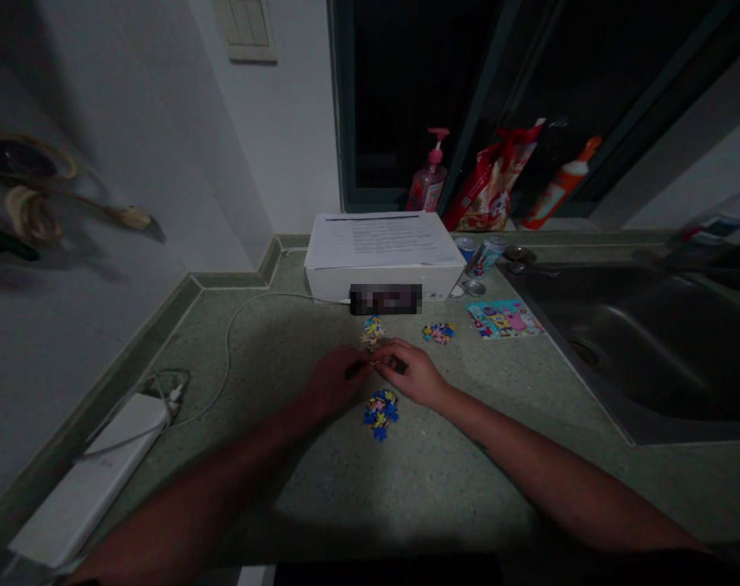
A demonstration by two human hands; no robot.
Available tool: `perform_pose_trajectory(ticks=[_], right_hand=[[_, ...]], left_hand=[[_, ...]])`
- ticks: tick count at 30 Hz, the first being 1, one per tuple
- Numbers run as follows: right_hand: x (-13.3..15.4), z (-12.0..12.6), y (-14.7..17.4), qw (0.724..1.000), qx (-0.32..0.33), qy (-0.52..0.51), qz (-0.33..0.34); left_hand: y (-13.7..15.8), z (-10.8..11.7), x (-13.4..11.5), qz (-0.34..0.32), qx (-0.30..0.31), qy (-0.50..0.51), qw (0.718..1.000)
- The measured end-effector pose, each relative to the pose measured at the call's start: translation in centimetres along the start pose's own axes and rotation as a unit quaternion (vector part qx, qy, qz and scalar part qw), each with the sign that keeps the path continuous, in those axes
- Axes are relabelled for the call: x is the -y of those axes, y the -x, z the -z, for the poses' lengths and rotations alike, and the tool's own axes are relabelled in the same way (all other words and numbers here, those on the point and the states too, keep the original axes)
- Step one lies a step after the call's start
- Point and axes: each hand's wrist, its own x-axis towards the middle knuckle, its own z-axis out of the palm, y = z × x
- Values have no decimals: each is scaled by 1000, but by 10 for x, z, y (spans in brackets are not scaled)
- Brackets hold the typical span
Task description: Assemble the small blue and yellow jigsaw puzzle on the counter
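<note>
My left hand (343, 374) and my right hand (411, 372) meet over the counter, fingertips pinched together on a small puzzle piece (374, 363) that is mostly hidden by the fingers. Just beyond them lies a little pile of yellow and light-blue puzzle pieces (374, 327). Nearer to me, below the hands, is a pile of mostly blue and yellow pieces (381, 411). A third pile, with pink, blue and yellow pieces (439, 333), sits to the right of my right hand. Farther right lies a colourful cartoon picture sheet (505, 318).
A white box (382, 244) with a printed sheet stands at the back, a blurred-out dark device (386, 299) against its front. A cable (228, 350) runs left to a white power strip (101, 480). Cans (487, 255) stand beside the box; a metal sink (663, 342) is at right.
</note>
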Motion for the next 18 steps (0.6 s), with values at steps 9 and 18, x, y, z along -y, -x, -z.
perform_pose_trajectory(ticks=[9, 18], right_hand=[[-7, 15, -1, 999, -42, 31, -11], [-39, 107, -7, 971, -126, 90, -184]], left_hand=[[0, -3, 8, -6, -24, 32, 999], [1, -3, 16, -13, -37, 57, 998]])
